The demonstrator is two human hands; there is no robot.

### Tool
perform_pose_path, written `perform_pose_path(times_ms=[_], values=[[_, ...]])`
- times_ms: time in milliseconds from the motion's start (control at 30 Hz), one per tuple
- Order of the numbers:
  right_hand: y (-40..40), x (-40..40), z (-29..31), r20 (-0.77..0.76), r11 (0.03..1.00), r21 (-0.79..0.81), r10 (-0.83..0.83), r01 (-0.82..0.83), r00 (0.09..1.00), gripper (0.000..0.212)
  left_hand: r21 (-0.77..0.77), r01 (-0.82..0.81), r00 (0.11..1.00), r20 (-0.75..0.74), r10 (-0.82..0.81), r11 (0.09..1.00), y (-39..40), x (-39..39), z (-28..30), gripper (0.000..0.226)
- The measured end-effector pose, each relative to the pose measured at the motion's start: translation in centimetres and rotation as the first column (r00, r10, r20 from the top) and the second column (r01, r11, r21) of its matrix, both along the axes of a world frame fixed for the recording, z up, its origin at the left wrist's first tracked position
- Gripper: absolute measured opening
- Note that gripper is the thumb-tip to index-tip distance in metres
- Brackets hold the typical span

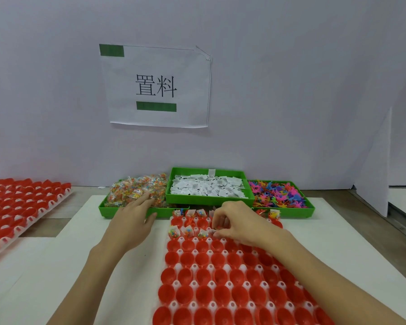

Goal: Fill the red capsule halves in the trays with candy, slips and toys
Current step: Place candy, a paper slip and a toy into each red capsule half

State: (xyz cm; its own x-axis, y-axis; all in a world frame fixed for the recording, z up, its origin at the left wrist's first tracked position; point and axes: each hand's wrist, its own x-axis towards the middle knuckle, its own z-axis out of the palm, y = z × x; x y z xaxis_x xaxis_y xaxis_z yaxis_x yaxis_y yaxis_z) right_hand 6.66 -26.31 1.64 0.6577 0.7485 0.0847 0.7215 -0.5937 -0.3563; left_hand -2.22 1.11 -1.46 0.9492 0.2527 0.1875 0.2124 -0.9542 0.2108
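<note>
Tray cells under right hand (237, 221) hidden.

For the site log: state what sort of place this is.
Probably a small factory packing station: green bins of candy, slips and toys, trays of red capsule halves, and a printed sign on the partition.

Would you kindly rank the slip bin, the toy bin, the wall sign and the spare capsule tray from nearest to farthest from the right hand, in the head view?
From the right hand:
1. Slip bin, just behind it.
2. Toy bin, behind and to the right.
3. Wall sign, up on the back wall.
4. Spare capsule tray, far left on the table.
</note>
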Motion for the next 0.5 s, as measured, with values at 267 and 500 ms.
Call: perform_pose_path(times_ms=[267,500], values=[[0.78,0.38,-0.42,0.159,0.992,-0.109,0.083,-0.066,0.984,0.013,-0.008,0.006,1.0,-0.007,-0.006,1.0,-0.1,0.12,-0.1,0.056],[0.43,0.0,-0.35,0.169,0.995,-0.049,0.088,-0.081,0.982,0.023,-0.02,0.018,1.0,0.008,-0.018,1.0,0.02,0.07,-0.08,0.056]])
